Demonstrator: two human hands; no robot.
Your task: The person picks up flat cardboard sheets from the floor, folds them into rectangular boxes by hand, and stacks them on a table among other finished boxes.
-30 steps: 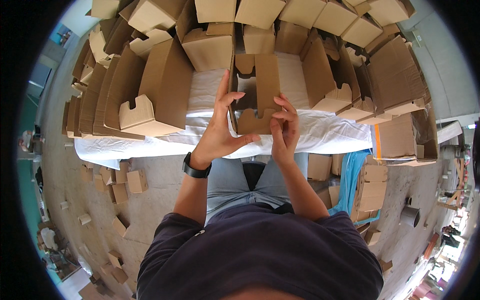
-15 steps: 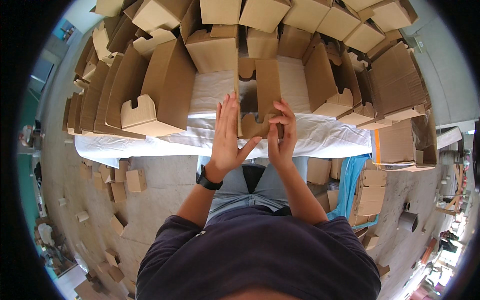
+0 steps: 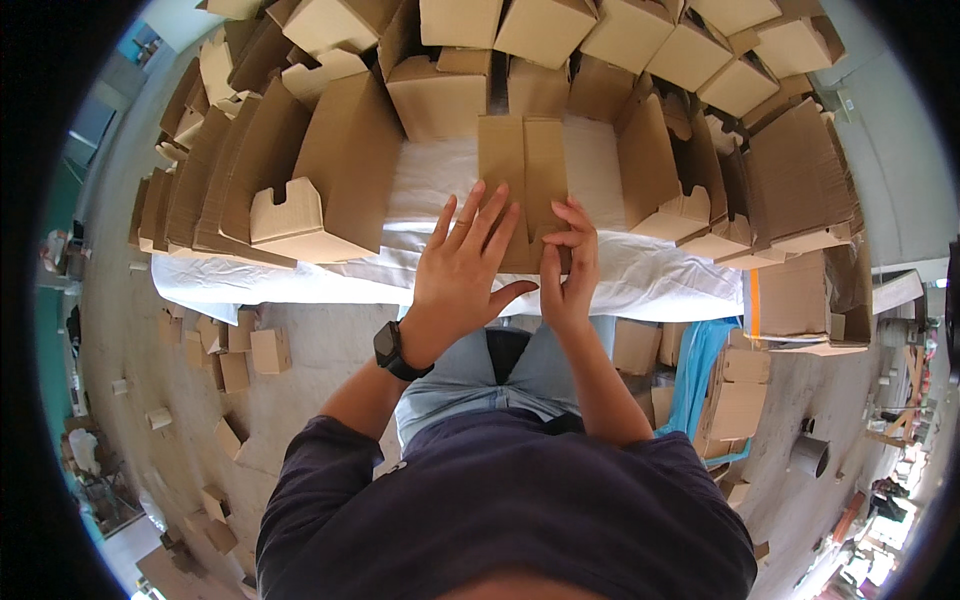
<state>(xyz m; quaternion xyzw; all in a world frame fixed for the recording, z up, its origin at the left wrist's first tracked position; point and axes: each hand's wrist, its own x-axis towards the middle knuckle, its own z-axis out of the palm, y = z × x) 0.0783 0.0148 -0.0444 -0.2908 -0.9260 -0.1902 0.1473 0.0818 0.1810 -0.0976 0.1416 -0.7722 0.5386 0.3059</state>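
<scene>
A brown cardboard box stands on the white cloth in front of me, its two long top flaps folded inward so their edges meet in the middle. My left hand lies flat over the left flap with its fingers stretched out; a dark watch is on that wrist. At the box's near right corner is my right hand, fingers loosely bent and apart, touching the box's side. Neither hand grips anything.
Open cardboard boxes stand in rows to the left and right, with more stacked behind. White cloth covers the table. Small boxes lie on the floor at left. A blue plastic sheet hangs by cartons at right.
The left flap has come down over the box's opening, hiding the notched inner flaps. My left hand has turned from upright beside the box to lying over it. My right hand stays near its corner.
</scene>
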